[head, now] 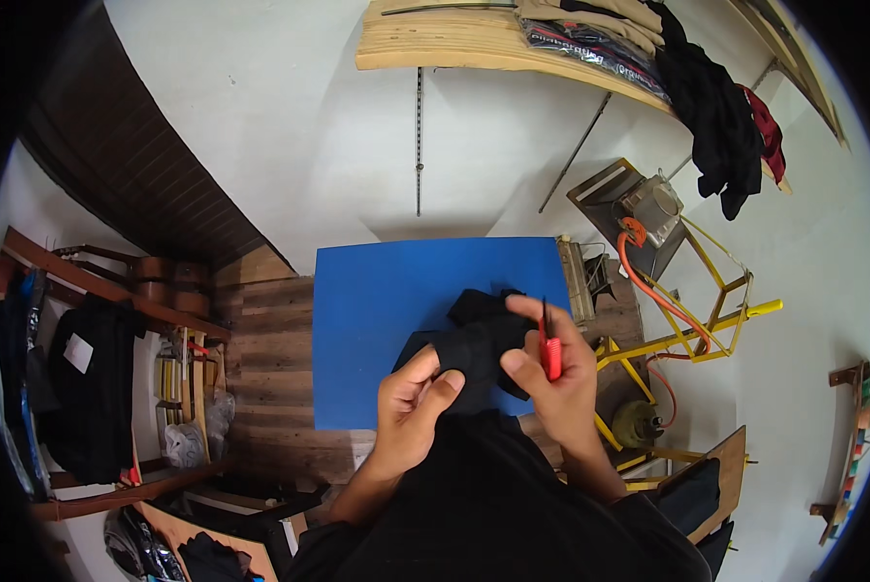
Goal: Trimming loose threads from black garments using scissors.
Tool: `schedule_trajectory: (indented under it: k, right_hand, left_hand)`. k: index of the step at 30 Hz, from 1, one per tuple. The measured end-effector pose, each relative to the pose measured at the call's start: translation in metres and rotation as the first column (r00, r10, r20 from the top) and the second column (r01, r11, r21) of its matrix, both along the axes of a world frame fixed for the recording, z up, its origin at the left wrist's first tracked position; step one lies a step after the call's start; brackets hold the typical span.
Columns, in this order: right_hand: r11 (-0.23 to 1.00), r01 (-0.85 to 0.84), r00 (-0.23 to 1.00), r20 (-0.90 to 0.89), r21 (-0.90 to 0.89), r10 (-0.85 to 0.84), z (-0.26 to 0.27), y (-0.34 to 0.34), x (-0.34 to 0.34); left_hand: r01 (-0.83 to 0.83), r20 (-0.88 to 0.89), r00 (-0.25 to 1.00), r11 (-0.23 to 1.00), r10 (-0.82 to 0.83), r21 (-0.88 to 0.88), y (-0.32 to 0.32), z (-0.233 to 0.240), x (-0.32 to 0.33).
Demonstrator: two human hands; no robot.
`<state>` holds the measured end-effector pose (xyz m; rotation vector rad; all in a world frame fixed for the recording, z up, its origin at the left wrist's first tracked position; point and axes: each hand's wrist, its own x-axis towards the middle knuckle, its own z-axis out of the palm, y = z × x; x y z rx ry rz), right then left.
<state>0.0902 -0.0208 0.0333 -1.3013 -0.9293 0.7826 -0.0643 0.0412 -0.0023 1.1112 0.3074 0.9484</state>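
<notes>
A piece of black fabric is bunched up in front of my body, above a blue table top. My left hand pinches its near left part between thumb and fingers. At the fabric's right side is my right hand, which holds a small red-handled cutting tool in its palm; the dark, thin tip points away from me. Whether this tool is a pair of thread snips or a knife, I cannot tell. The right thumb and fingertips lie close to the cloth, and their contact with it is unclear.
A wooden shelf with folded clothes is on the wall ahead. At right, a yellow metal frame stands near an orange hose and a gas cylinder. Black garments hang or lie on a rack at left.
</notes>
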Motion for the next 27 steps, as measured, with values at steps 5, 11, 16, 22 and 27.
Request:
schedule_trajectory:
  k: [5, 11, 16, 22, 27]
  right_hand:
    - [0.987, -0.153, 0.988, -0.029, -0.048, 0.152, 0.0, 0.026, 0.011]
    - [0.762, -0.629, 0.772, -0.244, -0.154, 0.588, -0.015, 0.064, 0.017]
    - [0.705, -0.708, 0.693, -0.163, 0.032, 0.703, -0.005, 0.077, 0.03]
    - [0.846, -0.461, 0.842, -0.169, 0.268, 0.512, 0.025, 0.074, 0.041]
    - [0.822, -0.439, 0.851, -0.125, 0.364, 0.51, 0.048, 0.066, 0.058]
  left_hand:
    - [0.026, -0.194, 0.979, 0.986, -0.058, -0.163, 0.009, -0.007, -0.005]
    - [0.177, -0.396, 0.907, 0.982, -0.14, 0.059, 0.032, 0.012, -0.021]
    - [0.199, -0.382, 0.91, 0.979, -0.164, 0.054, 0.048, 0.032, -0.031]
    - [0.154, -0.302, 0.943, 0.987, -0.137, 0.035, 0.044, 0.028, -0.048]
    - [-0.022, -0.306, 0.95, 0.992, 0.061, 0.126, 0.03, 0.038, -0.066]
